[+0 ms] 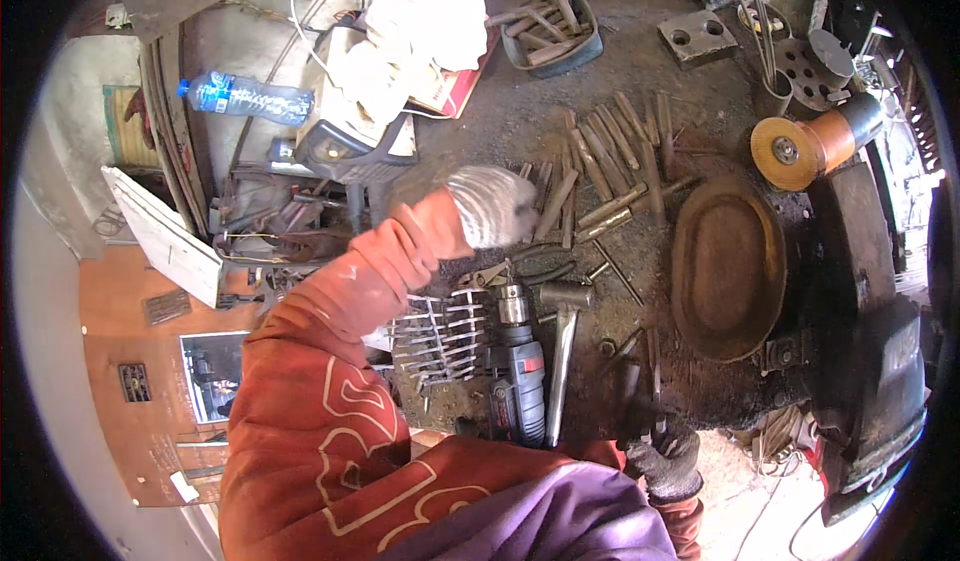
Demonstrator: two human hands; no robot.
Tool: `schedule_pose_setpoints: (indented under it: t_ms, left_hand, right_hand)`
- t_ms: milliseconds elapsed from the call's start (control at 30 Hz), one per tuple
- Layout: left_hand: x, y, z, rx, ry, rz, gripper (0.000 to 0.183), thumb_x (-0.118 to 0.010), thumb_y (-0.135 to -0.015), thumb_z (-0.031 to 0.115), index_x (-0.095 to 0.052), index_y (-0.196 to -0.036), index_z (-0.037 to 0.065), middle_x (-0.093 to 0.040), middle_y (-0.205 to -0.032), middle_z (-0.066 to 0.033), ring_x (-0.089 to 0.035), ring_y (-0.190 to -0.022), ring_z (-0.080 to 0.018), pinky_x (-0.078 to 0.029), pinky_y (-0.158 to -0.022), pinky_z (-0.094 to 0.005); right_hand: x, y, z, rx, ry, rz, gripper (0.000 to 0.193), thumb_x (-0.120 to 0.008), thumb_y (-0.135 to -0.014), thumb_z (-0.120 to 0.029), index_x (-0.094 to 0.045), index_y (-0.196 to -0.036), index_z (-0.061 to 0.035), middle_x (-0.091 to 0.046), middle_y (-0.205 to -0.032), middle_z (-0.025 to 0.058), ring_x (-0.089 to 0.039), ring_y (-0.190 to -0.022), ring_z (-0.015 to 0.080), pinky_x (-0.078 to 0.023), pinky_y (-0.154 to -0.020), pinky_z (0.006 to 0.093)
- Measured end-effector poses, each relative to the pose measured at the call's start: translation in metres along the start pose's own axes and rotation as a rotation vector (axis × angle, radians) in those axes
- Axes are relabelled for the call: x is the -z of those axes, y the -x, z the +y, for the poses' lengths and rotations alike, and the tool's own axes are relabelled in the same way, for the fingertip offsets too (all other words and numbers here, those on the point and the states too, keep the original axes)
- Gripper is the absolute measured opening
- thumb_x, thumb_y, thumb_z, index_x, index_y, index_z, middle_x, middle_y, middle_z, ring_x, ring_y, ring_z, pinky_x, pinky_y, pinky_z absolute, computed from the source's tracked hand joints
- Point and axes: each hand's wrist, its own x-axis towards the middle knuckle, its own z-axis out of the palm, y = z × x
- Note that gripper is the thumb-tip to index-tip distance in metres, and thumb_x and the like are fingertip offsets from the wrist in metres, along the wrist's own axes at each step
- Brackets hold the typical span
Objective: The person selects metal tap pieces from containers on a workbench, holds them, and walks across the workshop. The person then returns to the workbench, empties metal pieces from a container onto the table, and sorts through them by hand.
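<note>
My left hand [495, 207], in a pale striped work glove, is reaching across the bench. It is smeared by motion and its fingers are hidden. Close beside it lie several metal bars [600, 151], some short and some longer. At the near edge of the bench my right hand [672, 461], in a dark glove, is closed; what it grips is hard to make out. A thin metal rod [654, 361] lies just beyond its fingers. Between the hands are a hammer [563, 371], a cordless drill [519, 381] and a T-shaped metal bar [617, 273].
An oval metal dish [730, 271] stands to the right, with an angle grinder [800, 149] behind it. A tub of metal pieces [552, 46] and a holed metal block [697, 39] sit at the back. On the left are a plastic bottle [250, 98] and a white board [160, 231].
</note>
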Motion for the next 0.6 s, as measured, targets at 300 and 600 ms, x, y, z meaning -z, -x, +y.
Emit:
schedule_pose_setpoints:
  t_ms: [300,600]
  left_hand:
    - [-0.01,-0.091,-0.039,0.19,0.219,0.207,0.046,-0.066,-0.089,0.044,-0.073,-0.094,-0.002,-0.073,-0.085,-0.0173,-0.07,-0.073,-0.0295,-0.057,-0.066,-0.04]
    - [-0.014,-0.118,-0.044,0.768,0.815,-0.001,0.034,-0.078,-0.083,0.031,-0.073,-0.096,0.0,-0.069,-0.082,-0.0108,-0.062,-0.057,-0.0261,-0.051,-0.046,-0.0393]
  right_hand:
    - [-0.006,-0.004,-0.015,0.08,-0.129,-0.051,0.054,-0.083,-0.077,-0.019,-0.065,-0.122,0.0045,-0.07,-0.098,0.0068,-0.062,-0.088,0.0151,-0.051,-0.081,0.031]
    - [-0.004,-0.002,-0.014,0.074,0.011,-0.051,0.052,-0.081,-0.077,-0.02,-0.066,-0.121,0.0038,-0.072,-0.106,0.0111,-0.066,-0.094,0.0179,-0.052,-0.086,0.0319]
